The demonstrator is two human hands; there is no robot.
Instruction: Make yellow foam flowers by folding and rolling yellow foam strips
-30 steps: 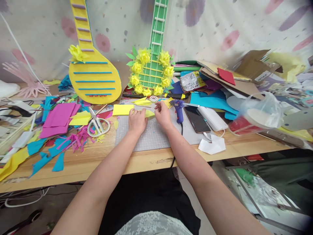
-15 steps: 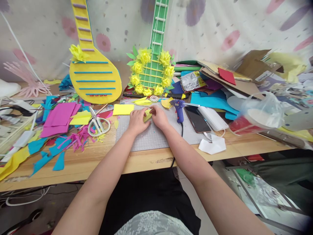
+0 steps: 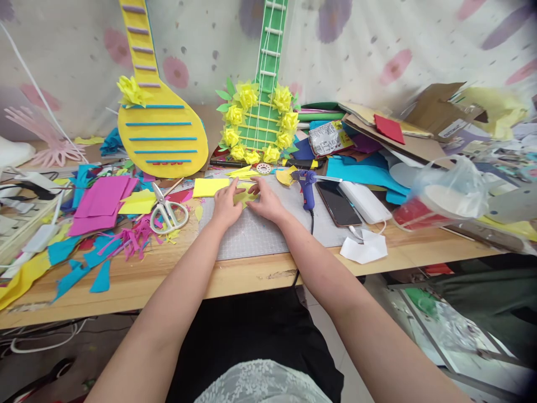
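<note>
A small piece of yellow crepe paper (image 3: pixel 245 196) lies between my hands, just above the grey cutting mat (image 3: pixel 251 239). My left hand (image 3: pixel 227 206) grips its left side, the fingers curved with the index finger reaching forward. From the right, my right hand (image 3: pixel 268 202) holds the other side with bent fingers. The fingers partly cover the paper. Just left of them lies a folded yellow paper strip (image 3: pixel 210 187). A purple glue gun (image 3: pixel 307 190) rests to the right of my right hand.
White-handled scissors (image 3: pixel 169 214) lie left of the mat among coloured scraps. A phone (image 3: pixel 338 204) and a white power bank (image 3: pixel 364 202) are to the right. Behind stand a yellow paper instrument (image 3: pixel 161 131) and a green one (image 3: pixel 263 124) with yellow flowers. A bagged tub (image 3: pixel 440 204) stands farther right.
Both hands have shifted slightly left with the yellow paper. The fingers are more spread and the paper between them shows flatter and wider.
</note>
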